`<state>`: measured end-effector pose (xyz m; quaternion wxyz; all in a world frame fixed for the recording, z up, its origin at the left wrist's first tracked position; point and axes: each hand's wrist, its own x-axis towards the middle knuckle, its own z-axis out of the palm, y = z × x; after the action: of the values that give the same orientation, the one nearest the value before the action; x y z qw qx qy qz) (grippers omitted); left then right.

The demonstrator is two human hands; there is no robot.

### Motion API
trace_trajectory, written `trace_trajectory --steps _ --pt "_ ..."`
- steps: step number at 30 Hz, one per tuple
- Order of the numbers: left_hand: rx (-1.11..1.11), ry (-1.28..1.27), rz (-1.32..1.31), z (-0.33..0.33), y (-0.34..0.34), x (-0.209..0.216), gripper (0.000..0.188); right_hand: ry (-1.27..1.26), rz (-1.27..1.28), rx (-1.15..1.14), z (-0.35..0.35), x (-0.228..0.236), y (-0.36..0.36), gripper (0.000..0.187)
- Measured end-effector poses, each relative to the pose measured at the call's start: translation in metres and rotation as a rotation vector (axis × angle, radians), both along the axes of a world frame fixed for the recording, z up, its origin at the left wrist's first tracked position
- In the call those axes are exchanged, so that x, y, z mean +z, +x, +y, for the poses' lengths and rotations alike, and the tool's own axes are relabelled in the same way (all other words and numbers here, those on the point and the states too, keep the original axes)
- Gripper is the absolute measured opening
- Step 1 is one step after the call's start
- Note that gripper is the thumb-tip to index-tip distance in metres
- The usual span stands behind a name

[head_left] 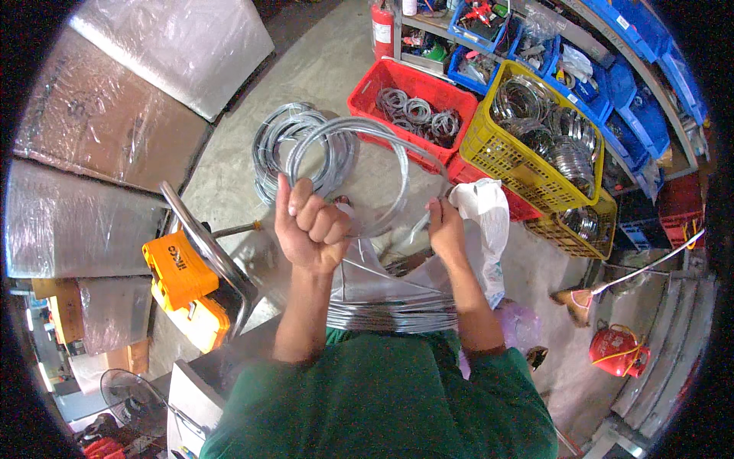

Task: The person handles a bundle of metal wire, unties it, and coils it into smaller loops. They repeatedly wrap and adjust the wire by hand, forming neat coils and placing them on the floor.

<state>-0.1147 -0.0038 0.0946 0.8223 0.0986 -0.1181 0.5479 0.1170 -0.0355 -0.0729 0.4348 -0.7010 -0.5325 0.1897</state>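
My left hand is closed in a fist around a loop of grey wire cable, which arches up and over to the right. My right hand pinches the same cable lower on the right side, with a short pale end near its fingers. Behind the raised loop, a larger coil of grey cable lies on the floor. Close to my body, a thick bundle of grey strands curves across below my hands. Parts of the held loop are blurred.
Red crate and yellow crate hold metal coils. A white bag hangs beside my right hand. Orange cases stand left by a curved metal bar. Wrapped boxes, a broom and a red tank are around.
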Motion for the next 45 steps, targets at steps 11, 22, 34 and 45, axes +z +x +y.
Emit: trace_trajectory --steps 11,22,34,45 --pt "0.093 -0.104 0.306 -0.003 -0.003 -0.031 0.047 -0.238 1.954 0.105 -0.001 0.075 -0.080 0.028" --pt "0.504 -0.523 0.618 -0.005 0.029 -0.059 0.047 -0.194 2.456 0.736 0.002 0.053 -0.108 0.035" --pt "0.696 -0.448 1.045 -0.004 0.017 -0.076 0.049 -0.535 0.856 0.506 -0.035 0.036 -0.084 0.032" --pt "0.791 -0.090 1.681 -0.016 0.031 -0.092 0.047 0.132 0.477 0.449 -0.004 0.080 -0.104 0.031"
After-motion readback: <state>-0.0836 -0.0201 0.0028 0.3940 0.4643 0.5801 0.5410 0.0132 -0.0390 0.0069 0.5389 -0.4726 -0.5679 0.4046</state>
